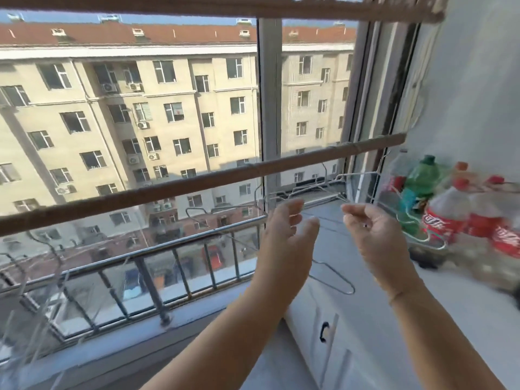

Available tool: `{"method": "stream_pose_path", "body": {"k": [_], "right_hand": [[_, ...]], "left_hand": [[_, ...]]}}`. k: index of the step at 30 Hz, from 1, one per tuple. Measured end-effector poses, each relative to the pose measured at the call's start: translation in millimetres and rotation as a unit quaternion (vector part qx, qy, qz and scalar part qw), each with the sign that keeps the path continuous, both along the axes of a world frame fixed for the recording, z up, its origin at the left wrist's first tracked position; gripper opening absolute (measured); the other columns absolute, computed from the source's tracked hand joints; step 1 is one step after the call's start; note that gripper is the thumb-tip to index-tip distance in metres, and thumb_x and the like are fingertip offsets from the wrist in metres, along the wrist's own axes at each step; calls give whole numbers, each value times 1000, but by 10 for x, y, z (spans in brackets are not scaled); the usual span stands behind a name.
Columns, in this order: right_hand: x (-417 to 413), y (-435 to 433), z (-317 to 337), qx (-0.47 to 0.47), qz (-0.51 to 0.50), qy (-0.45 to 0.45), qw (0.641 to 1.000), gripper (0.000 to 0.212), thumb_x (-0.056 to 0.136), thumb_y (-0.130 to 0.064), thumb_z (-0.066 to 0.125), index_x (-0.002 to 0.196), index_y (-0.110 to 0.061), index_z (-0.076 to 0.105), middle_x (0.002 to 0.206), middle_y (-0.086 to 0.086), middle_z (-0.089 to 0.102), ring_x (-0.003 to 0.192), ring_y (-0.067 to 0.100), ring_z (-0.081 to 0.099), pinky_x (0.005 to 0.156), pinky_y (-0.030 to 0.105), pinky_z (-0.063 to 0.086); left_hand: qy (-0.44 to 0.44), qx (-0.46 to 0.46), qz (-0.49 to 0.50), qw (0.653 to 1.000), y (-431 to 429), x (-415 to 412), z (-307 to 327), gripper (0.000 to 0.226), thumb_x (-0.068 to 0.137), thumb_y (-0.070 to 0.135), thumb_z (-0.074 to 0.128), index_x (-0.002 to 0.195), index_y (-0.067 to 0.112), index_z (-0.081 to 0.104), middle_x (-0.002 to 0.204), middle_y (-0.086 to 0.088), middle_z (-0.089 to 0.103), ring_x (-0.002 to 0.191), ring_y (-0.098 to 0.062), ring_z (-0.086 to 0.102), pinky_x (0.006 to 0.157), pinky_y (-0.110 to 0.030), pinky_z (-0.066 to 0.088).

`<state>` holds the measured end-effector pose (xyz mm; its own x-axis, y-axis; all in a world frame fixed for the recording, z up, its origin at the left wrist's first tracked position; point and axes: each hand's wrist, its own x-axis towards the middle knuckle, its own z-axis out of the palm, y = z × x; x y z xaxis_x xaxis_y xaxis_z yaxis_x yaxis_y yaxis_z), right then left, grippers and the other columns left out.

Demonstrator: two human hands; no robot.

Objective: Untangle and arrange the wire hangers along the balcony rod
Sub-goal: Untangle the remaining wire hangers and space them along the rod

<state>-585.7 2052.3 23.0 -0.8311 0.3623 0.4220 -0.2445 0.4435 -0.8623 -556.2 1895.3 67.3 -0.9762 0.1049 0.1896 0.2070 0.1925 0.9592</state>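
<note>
our left hand (289,232) and right hand (371,226), half-curled, meet tangled wire hangers (357,174) beneath one wooden rod (197,184); grip untellable.

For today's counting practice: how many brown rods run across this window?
2. The lower rod slants across mid-window, above the hands. The upper rod runs along the picture's top edge. More could lie out of view.
</note>
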Motion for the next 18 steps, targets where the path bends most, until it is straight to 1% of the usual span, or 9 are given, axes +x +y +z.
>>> {"method": "stream_pose_path", "body": {"k": [3,5,7,10,12,13,15,16,18], "right_hand": [[-150,440,-75,90,-14,-30,995,20,88,-17,56,108,-17,62,104,3,64,95,19,58,88,33,48],[-222,608,-108,111,-3,-46,993,23,88,-15,57,110,-16,61,106,1,61,92,17,53,92,37,46],[-281,700,-128,130,5,-50,990,25,87,-15,57,112,-15,60,107,0,59,91,15,50,91,37,45],[-355,763,-156,142,23,-55,988,27,88,-15,56,115,-13,59,107,-3,59,102,13,54,93,29,43],[-395,782,-187,124,37,-69,989,26,88,-15,55,113,-12,60,102,1,63,95,13,59,86,23,44],[-406,788,-198,120,41,-79,989,24,89,-16,55,111,-12,61,96,1,65,88,13,60,80,20,44],[-427,790,-222,118,51,-100,987,19,89,-17,53,106,-15,62,83,0,65,76,14,61,71,23,47],[-440,784,-232,107,64,-111,986,16,89,-17,53,102,-17,63,77,-1,65,72,14,61,71,26,49],[-455,735,-238,63,106,-127,984,10,89,-16,55,93,-20,62,73,1,65,67,13,60,69,25,50]], "left_hand": [[-77,51,-9,996,436,-158,-13,34,92,22,52,126,20,51,124,3,56,107,-8,52,89,-24,39],[-126,70,-5,990,639,-265,-63,36,92,23,52,129,20,50,124,2,56,109,-12,52,88,-25,37],[-158,73,8,985,780,-372,-124,39,92,23,52,130,17,50,126,-1,56,113,-16,52,91,-27,37],[-180,79,27,980,917,-539,-197,41,91,21,52,131,11,49,131,-6,55,117,-20,51,98,-30,40],[-192,89,39,976,970,-661,-226,40,92,19,51,130,7,50,129,-8,55,120,-21,51,102,-33,39],[-197,93,46,975,986,-723,-240,36,92,18,51,126,6,53,122,-8,57,116,-21,52,100,-34,40],[-205,95,52,973,999,-824,-252,23,91,17,51,111,9,59,105,-6,55,104,-20,52,92,-34,41],[-209,99,51,972,1003,-862,-253,20,91,16,51,106,10,61,100,-5,54,99,-21,52,90,-35,42],[-208,102,47,972,1011,-913,-240,12,90,14,51,86,13,62,90,-7,54,88,-20,50,82,-34,41]]}}
